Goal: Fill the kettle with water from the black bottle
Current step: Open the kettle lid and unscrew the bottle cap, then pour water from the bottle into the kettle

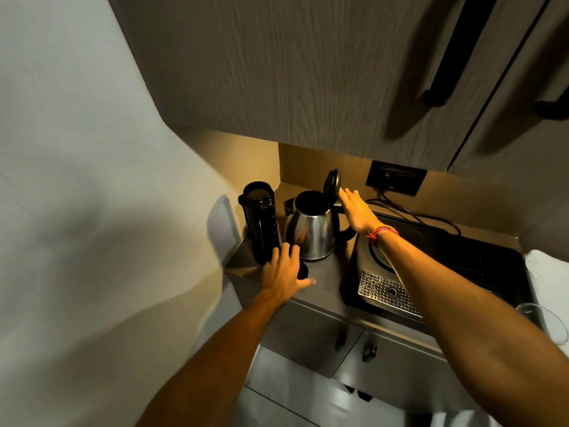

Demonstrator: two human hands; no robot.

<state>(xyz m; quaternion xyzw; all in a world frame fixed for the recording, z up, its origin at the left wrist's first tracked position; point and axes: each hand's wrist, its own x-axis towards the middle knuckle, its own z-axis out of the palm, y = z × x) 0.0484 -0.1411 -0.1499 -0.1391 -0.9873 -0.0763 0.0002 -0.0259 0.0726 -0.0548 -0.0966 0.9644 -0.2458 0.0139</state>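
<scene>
Both our hands hold nothing: left hand (284, 272) spread beside uncapped black cylindrical bottle (260, 221), right hand (357, 212) flat by shiny steel kettle's (312, 234) raised lid (332, 183).

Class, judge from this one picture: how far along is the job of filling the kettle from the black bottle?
Done: the kettle stands with its lid flipped up, and the black bottle beside it is uncapped, its mouth open. In hand: the left hand is spread low by the bottle's base, over a dark object that may be its cap; the right hand is open by the lid. Left: lifting the bottle and pouring.
</scene>
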